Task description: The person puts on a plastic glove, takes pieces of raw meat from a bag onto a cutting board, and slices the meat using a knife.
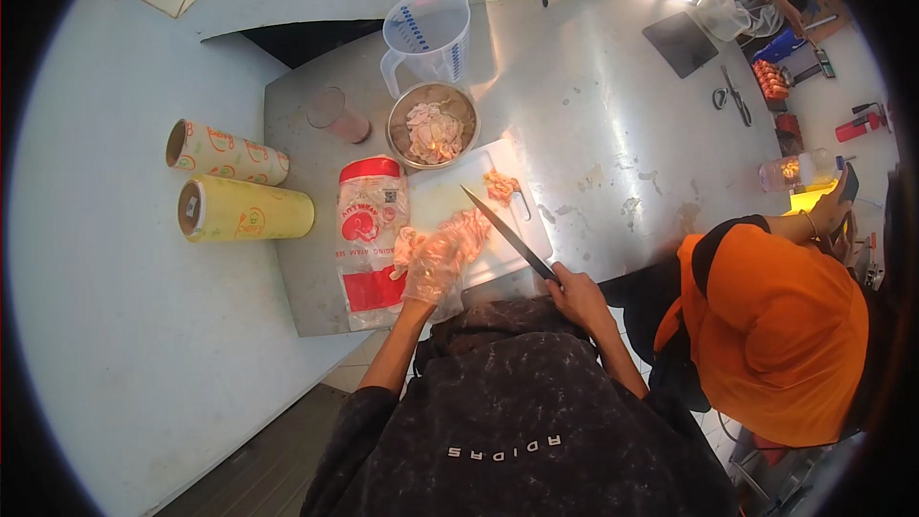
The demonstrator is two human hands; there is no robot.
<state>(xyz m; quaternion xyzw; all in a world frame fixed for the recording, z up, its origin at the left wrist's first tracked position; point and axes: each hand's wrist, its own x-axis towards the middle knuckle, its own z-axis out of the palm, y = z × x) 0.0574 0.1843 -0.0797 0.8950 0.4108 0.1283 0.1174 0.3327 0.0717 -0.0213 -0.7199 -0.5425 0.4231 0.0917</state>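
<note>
The raw meat [469,233] lies on the white cutting board [436,196]: pale pink, moist, soft and irregular in outline. The left hand [436,263], in a loose, wrinkled glove of clear plastic, rests on it; how tightly those fingers close cannot be told. The bare right hand [579,295] grasps the handle of a knife [507,232], its long, straight blade tapering to a point over the board. A small trimmed heap [500,187], more orange, sits near the board's slot. Thin, limp strips [436,134] fill a round metal bowl [459,99] beyond.
</note>
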